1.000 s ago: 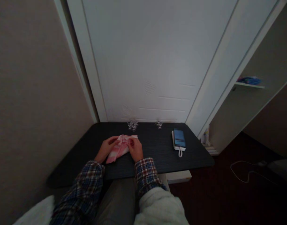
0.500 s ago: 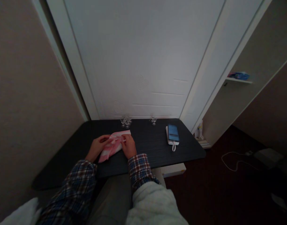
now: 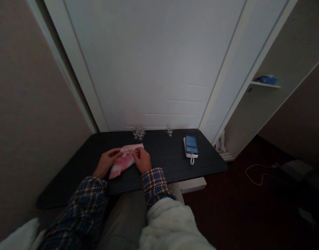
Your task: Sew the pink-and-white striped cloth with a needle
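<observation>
A pink and white cloth (image 3: 123,166) lies bunched on the dark table, its lower corner spread toward me. My left hand (image 3: 106,161) grips its left side with bent fingers. On the right side of the cloth, my right hand (image 3: 143,159) is closed, thumb and fingers pinching near the upper edge. Something small and clear may sit in the folds between the fingertips, but I cannot make it out. Behind the cloth stands a cluster of small stemmed glasses (image 3: 139,132), apart from both hands.
A smaller group of glasses (image 3: 169,131) stands farther right at the table's back edge. A phone (image 3: 191,144) rests on a white power bank with a loop strap. The dark table (image 3: 164,163) meets a white panel (image 3: 154,62). Below it is a white box (image 3: 193,185).
The view has shifted slightly, so the table and the things on it appear a little higher and farther left. Both hands stay on the cloth, with only slight finger movement.
</observation>
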Action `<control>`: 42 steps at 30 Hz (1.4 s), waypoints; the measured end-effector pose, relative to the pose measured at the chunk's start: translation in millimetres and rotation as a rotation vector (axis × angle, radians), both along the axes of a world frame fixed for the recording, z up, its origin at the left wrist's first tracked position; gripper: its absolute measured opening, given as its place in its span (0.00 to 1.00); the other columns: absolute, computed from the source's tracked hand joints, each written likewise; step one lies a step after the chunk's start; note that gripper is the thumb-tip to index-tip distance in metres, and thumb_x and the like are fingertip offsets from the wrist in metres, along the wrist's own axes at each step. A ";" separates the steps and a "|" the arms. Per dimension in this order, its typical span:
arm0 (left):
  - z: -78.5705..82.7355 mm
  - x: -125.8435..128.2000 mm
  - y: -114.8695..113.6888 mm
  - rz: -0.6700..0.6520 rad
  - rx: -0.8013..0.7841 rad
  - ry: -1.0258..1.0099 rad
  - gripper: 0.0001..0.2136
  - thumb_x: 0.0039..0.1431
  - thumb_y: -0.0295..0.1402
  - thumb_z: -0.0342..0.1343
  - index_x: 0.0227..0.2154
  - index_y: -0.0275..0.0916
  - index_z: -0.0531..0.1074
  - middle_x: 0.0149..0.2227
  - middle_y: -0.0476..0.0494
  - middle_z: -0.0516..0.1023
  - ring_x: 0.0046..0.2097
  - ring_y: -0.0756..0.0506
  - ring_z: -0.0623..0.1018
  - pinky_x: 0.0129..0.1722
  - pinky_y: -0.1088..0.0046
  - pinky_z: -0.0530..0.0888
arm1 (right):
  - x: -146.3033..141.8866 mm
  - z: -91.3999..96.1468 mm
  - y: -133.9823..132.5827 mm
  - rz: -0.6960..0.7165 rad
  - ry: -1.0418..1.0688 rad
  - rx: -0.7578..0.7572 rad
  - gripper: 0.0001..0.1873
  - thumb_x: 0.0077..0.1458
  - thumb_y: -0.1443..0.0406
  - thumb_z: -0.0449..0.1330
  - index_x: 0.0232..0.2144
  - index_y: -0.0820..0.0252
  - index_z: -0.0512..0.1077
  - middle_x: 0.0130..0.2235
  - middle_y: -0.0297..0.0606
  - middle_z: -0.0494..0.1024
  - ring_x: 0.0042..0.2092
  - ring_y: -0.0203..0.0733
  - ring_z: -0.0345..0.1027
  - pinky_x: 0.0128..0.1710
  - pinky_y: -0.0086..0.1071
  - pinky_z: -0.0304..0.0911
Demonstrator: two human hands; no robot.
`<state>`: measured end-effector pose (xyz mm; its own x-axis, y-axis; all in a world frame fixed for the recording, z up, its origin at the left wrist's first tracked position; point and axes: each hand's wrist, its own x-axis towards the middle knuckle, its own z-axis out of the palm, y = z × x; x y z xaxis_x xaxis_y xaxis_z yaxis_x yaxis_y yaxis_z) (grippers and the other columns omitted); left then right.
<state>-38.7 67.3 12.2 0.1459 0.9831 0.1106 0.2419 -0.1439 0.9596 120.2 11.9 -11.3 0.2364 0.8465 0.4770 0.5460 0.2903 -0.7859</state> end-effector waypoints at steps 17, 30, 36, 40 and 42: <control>2.1 0.2 -3.6 0.005 0.008 0.019 0.18 0.38 0.42 0.61 0.32 0.37 0.72 0.39 0.42 0.76 0.41 0.41 0.74 0.37 0.72 0.72 | -2.3 9.4 -6.0 -0.033 -0.139 0.059 0.15 0.54 0.69 0.50 0.45 0.59 0.61 0.44 0.39 0.69 0.43 0.37 0.64 0.46 0.30 0.60; 1.1 -2.5 -7.6 -0.037 0.031 -0.017 0.20 0.38 0.48 0.59 0.32 0.38 0.71 0.35 0.45 0.75 0.39 0.42 0.74 0.39 0.70 0.71 | -4.2 11.2 -10.9 -0.033 -0.115 -0.026 0.11 0.56 0.58 0.51 0.39 0.57 0.64 0.33 0.33 0.72 0.33 0.34 0.66 0.34 0.27 0.61; 2.3 -1.8 -9.1 -0.039 0.061 0.003 0.21 0.36 0.50 0.59 0.29 0.39 0.71 0.32 0.47 0.75 0.37 0.44 0.74 0.36 0.73 0.71 | -4.2 12.2 -11.2 -0.047 -0.125 -0.009 0.11 0.56 0.59 0.51 0.40 0.57 0.63 0.34 0.33 0.72 0.34 0.34 0.66 0.36 0.26 0.61; 3.6 -1.5 -10.7 -0.039 0.068 0.019 0.21 0.37 0.50 0.59 0.31 0.38 0.72 0.35 0.45 0.75 0.39 0.42 0.73 0.38 0.72 0.70 | -3.6 13.8 -12.5 -0.025 -0.128 0.001 0.15 0.55 0.60 0.52 0.44 0.57 0.62 0.39 0.36 0.71 0.38 0.35 0.66 0.40 0.28 0.61; 3.7 -1.7 -11.4 -0.059 0.073 0.010 0.21 0.39 0.49 0.59 0.33 0.37 0.71 0.36 0.44 0.75 0.40 0.42 0.73 0.39 0.72 0.70 | -3.2 14.1 -13.1 -0.008 -0.136 0.012 0.16 0.55 0.60 0.53 0.45 0.57 0.61 0.41 0.37 0.70 0.39 0.36 0.66 0.41 0.29 0.61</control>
